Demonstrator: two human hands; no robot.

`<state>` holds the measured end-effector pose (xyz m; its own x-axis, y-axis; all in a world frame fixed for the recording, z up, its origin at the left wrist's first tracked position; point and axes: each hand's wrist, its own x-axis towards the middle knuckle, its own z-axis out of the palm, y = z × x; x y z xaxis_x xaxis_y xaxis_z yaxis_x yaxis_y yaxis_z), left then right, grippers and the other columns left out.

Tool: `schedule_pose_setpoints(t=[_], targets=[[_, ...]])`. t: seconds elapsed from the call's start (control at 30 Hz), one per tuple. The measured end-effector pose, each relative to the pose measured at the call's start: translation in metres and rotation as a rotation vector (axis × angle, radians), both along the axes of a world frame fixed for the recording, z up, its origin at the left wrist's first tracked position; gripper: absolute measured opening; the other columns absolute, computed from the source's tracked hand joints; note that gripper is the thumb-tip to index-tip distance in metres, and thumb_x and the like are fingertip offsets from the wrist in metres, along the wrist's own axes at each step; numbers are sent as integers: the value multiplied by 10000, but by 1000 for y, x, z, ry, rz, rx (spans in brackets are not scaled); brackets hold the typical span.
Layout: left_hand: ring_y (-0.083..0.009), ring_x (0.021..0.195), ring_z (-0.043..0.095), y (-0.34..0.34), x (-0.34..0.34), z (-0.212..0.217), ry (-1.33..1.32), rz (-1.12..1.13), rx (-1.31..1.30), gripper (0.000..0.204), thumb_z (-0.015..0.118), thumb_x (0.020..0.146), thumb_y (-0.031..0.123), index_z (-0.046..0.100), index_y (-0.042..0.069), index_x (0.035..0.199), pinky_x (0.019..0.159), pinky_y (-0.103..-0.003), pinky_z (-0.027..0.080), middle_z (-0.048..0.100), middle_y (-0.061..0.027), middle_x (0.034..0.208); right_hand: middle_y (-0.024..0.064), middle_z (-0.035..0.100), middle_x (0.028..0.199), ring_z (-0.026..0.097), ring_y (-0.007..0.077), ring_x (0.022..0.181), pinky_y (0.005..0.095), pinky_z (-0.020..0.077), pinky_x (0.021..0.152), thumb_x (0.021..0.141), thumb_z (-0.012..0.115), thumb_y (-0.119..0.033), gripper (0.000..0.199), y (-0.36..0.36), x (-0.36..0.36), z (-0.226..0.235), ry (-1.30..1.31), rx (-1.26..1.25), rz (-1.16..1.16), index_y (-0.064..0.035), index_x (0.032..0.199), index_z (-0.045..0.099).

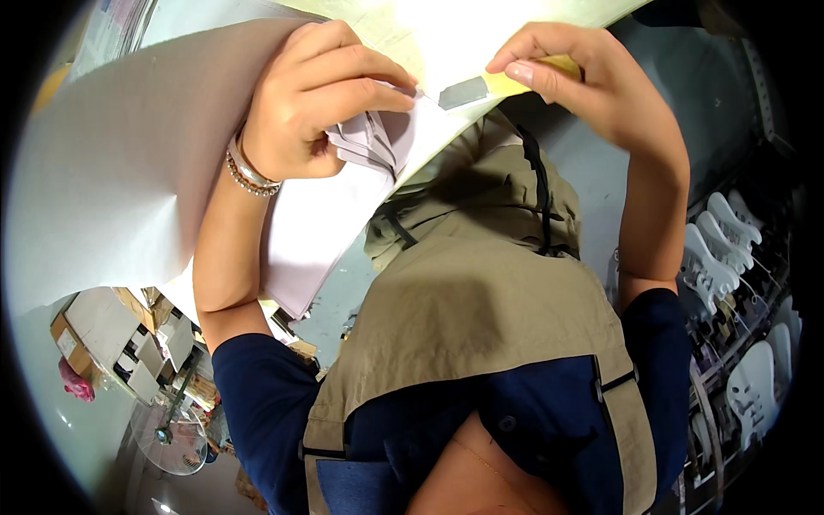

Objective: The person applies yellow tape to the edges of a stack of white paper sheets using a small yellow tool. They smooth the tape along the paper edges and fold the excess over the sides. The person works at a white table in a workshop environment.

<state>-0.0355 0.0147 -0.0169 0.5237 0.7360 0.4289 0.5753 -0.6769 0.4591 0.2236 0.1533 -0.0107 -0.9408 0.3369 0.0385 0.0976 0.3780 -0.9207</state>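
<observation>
My left hand [322,94], with bracelets at the wrist, is closed around the folded edges of several thin, pale sheets of paper [365,142]. The folds bunch up under its fingers, and the thumb is mostly hidden. A large pale sheet [120,163] curls up beside my left forearm. Over the table's near edge, my right hand [584,77] has its thumb and index finger bent toward each other. Whatever they hold, if anything, is too small to make out. Just left of those fingertips, a grey rectangular patch [463,93] lies on the pale tabletop [429,43], near a yellow strip [562,65].
More pale sheets [313,232] hang past the table edge under my left arm. A stack of papers [116,39] stands at the far left. White plastic chairs [721,240] line the right side. A fan [169,436] and cardboard boxes [73,348] are at the lower left.
</observation>
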Motion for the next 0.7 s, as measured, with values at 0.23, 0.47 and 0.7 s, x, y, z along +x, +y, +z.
schedule_pose_setpoints(t=[0.23, 0.47, 0.7], targets=[[-247, 679, 487, 1, 7, 2, -182, 59, -105, 263, 537, 405, 63, 573, 62, 665, 593, -323, 406, 687, -45, 896, -1, 610, 686, 474, 40, 523, 190, 376, 492, 933, 625, -102, 160, 13, -26, 41, -529, -486, 92, -4, 1044, 685], [-225, 771, 566, 0, -8, -1, -273, 42, -238, 366, 680, 685, 397, 612, 37, 677, 674, -311, 468, 685, -150, 975, 6, 607, 683, 491, 42, 519, 195, 402, 504, 945, 598, -93, 161, 1, -38, 30, -578, -417, 94, -5, 1049, 683], [-194, 770, 619, 1, -18, -20, -682, 109, -426, 284, 717, 788, 262, 633, 64, 602, 698, -288, 477, 651, -130, 866, 65, 643, 767, 471, 63, 474, 213, 393, 448, 901, 616, -137, 184, -19, -32, 16, -349, -282, 129, -14, 1000, 711]])
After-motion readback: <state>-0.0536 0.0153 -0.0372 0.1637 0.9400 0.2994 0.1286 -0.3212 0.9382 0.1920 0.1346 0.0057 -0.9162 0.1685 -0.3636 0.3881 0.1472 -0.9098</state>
